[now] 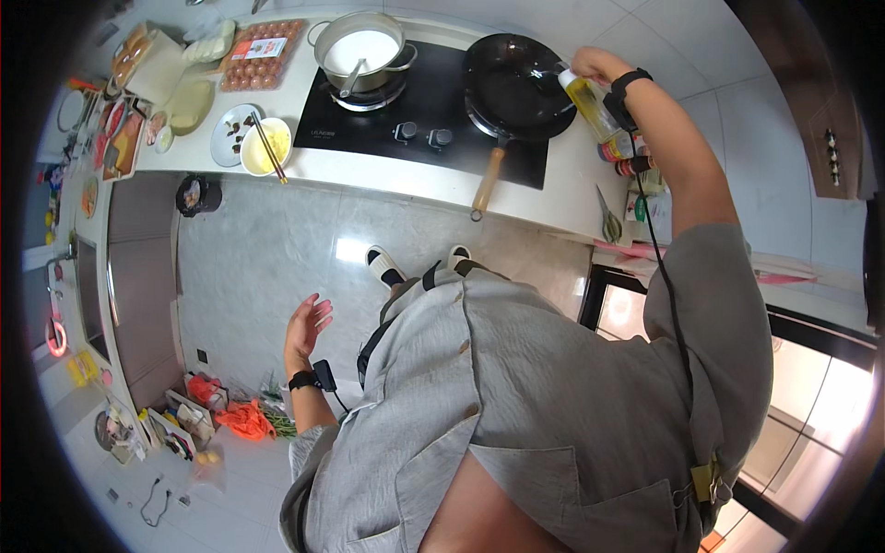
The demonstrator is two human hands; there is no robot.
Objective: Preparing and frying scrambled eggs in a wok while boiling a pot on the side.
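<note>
My right hand (599,65) grips a clear oil bottle (593,107) by its white top, at the right rim of a black wok (518,90). The bottle, part full of yellow oil, tilts with its spout towards the wok. The wok sits on the right burner, its wooden handle (488,181) pointing towards me. On the left burner is a pot of white liquid (361,52) with a ladle (352,77) in it. My left hand (308,325) hangs over the floor, fingers apart, holding nothing.
Chopsticks (268,146) lie across a bowl of yellow food (276,144), beside a plate with dark pieces (222,146). A tray of eggs (263,59) stands behind. Scissors (608,218) and jars (615,148) are at the right. A bin (197,195) stands below the counter.
</note>
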